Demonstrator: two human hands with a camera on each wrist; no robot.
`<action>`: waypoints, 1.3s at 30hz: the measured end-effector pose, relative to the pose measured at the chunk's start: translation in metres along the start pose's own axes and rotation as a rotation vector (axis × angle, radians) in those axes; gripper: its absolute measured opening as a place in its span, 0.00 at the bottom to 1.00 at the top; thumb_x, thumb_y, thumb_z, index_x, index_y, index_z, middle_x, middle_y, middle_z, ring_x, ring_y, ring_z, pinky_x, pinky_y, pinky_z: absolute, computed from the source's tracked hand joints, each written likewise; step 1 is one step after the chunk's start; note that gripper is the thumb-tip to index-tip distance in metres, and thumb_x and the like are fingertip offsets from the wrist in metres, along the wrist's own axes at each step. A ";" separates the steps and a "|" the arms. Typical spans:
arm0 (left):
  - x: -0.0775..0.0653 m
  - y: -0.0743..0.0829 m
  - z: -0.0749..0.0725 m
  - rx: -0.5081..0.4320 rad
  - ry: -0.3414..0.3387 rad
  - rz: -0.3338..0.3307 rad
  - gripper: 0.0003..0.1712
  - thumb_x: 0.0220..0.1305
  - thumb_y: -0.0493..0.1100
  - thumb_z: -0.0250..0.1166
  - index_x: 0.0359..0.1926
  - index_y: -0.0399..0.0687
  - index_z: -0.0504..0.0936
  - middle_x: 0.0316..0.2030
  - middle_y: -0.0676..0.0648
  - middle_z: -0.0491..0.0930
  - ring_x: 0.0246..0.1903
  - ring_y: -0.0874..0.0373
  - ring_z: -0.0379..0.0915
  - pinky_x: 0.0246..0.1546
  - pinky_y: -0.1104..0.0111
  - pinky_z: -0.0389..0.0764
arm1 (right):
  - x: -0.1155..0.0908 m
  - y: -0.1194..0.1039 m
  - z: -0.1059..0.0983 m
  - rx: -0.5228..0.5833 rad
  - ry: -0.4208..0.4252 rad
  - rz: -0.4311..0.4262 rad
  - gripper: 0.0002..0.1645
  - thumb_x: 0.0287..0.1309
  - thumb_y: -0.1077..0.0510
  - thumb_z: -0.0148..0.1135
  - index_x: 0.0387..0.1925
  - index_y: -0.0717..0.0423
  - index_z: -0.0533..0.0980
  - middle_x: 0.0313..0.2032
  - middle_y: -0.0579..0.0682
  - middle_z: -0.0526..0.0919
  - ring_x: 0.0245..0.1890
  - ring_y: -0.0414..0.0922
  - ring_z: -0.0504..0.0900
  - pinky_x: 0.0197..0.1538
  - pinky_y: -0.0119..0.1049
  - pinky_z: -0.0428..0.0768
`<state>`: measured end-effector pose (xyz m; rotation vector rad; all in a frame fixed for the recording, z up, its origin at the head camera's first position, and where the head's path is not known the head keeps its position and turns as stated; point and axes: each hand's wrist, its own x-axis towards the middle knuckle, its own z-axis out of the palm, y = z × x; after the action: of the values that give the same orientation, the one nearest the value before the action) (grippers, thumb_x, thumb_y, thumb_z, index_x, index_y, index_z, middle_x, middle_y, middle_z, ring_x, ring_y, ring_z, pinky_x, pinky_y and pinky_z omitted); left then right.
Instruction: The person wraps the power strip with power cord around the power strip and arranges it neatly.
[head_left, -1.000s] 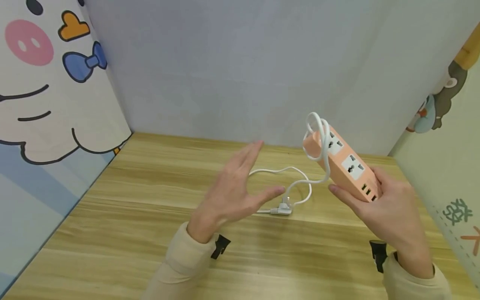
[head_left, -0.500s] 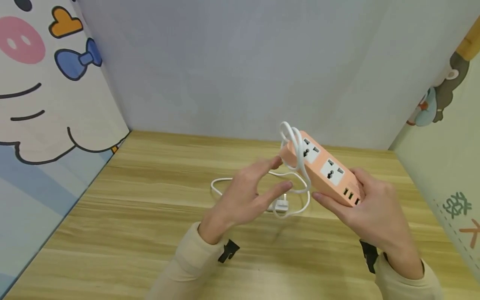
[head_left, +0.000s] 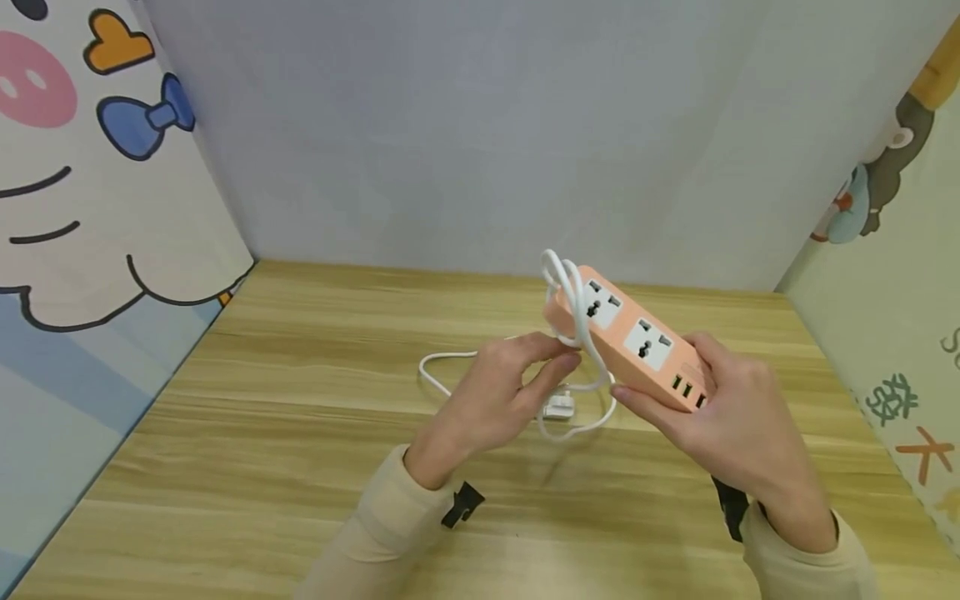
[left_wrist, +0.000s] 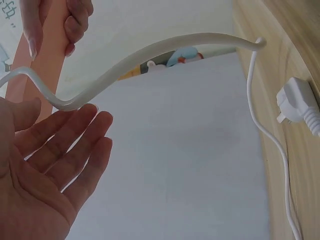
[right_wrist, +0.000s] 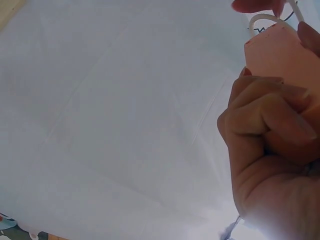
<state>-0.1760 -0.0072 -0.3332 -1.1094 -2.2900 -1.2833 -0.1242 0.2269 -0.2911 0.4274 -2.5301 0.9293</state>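
My right hand (head_left: 742,425) grips the near end of a peach power strip (head_left: 618,333), holding it tilted above the table. White sockets and several USB ports face up. In the right wrist view, curled fingers (right_wrist: 270,112) wrap its underside. A white cord (head_left: 581,312) loops around the strip's far end and hangs down. Close to that loop is my left hand (head_left: 487,400), thumb and forefinger near each other. From the left wrist, its fingers (left_wrist: 75,155) look nearly straight beside the cord (left_wrist: 125,65); whether they touch it I cannot tell.
The white plug (head_left: 558,406) lies on the wooden table (head_left: 225,467) under the strip, amid loose cord. A pale wall (head_left: 450,133) stands behind the table, with cartoon-printed panels at left and right. Black clips (head_left: 462,504) hang at both cuffs.
The right hand has brought the power strip left and slightly lower. My left hand has moved right to the looped cord, its thumb and forefinger drawing closer together.
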 end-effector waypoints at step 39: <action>-0.003 0.001 -0.002 -0.300 -0.201 -0.190 0.19 0.79 0.44 0.54 0.30 0.49 0.83 0.18 0.56 0.65 0.17 0.67 0.54 0.22 0.74 0.60 | 0.004 0.019 -0.024 -0.052 0.067 0.240 0.30 0.47 0.46 0.82 0.47 0.58 0.79 0.25 0.53 0.78 0.19 0.38 0.70 0.21 0.30 0.67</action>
<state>-0.1734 -0.0101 -0.3331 -1.1844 -2.4549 -1.7044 -0.1292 0.2559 -0.2825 0.0759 -2.5758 0.9423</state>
